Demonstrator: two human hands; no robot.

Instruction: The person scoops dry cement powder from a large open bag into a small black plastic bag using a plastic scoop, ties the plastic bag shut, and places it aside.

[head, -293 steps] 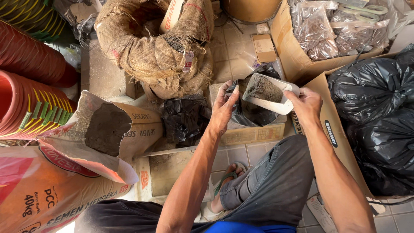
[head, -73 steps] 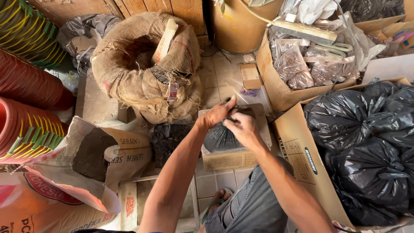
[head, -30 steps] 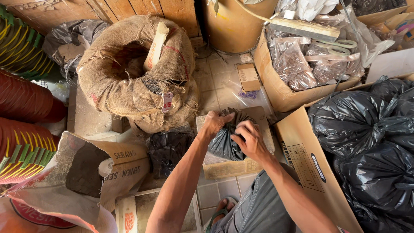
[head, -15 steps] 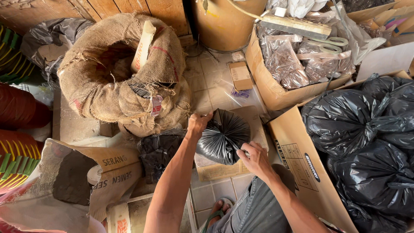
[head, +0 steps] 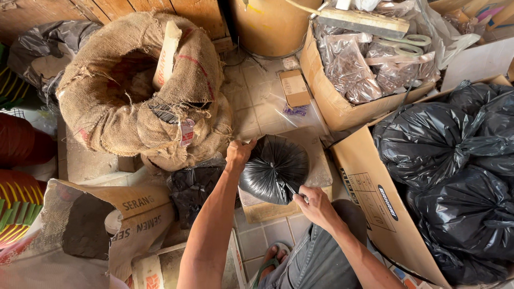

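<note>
Across the upper left of the frame sits a big burlap sack [head: 134,91], its mouth rolled open, with a pale stick standing in it. At the right edge a large cardboard box [head: 369,187] holds tied black plastic bags [head: 455,176] packed close together. Above it, in the upper right, a second carton [head: 332,101] is filled with clear bags of brown material, a pair of scissors lying on top. At the lower left an opened paper cement sack [head: 80,225] shows dark grey powder inside. Just left of centre, a crumpled black bag [head: 193,187] lies on the tiled floor.

At the centre, a filled black plastic bag [head: 276,168] rests on a flat cardboard sheet [head: 316,160], its gathered folds running toward its lower right side. The left hand [head: 239,152] touches the bag's upper left edge, fingers curled together against the plastic. The right hand [head: 316,206] is at the bag's lower right, thumb and forefinger pinching the twisted neck, the other fingers bent loosely. A small brown box [head: 294,88] lies on the tiles above the bag, well apart from both hands.
</note>
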